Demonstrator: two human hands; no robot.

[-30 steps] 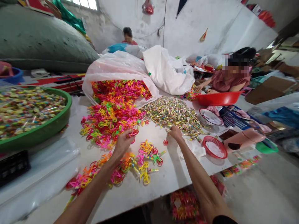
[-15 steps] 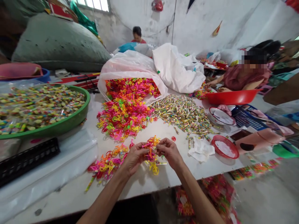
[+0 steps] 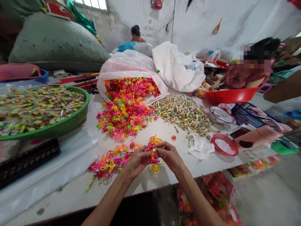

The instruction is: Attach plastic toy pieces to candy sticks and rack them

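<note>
My left hand (image 3: 138, 161) and my right hand (image 3: 169, 155) meet above the white table (image 3: 150, 180), pinching a small tangle of bright plastic rings (image 3: 153, 153) between them. Its pink, orange and yellow pieces hang below my fingers. A loose spread of the same rings (image 3: 109, 164) lies just left of my left hand. A single red ring (image 3: 173, 137) sits past my right hand. Behind these, a larger heap of rings (image 3: 124, 114) spills from a white plastic sack (image 3: 131, 67), and a pile of small wrapped sticks (image 3: 182, 114) lies to its right.
A green tray of wrapped sweets (image 3: 39, 110) stands at the table's left, beside a black plastic rack (image 3: 28, 160). To the right are a red basin (image 3: 231, 95) and a small red basket (image 3: 224, 144). Co-workers sit at the right (image 3: 249, 75) and back (image 3: 135, 34).
My hands have come together from their separate places on the table and now hold a tangle of rings raised above it. The tangle has shifted slightly upward since the previous frame.
</note>
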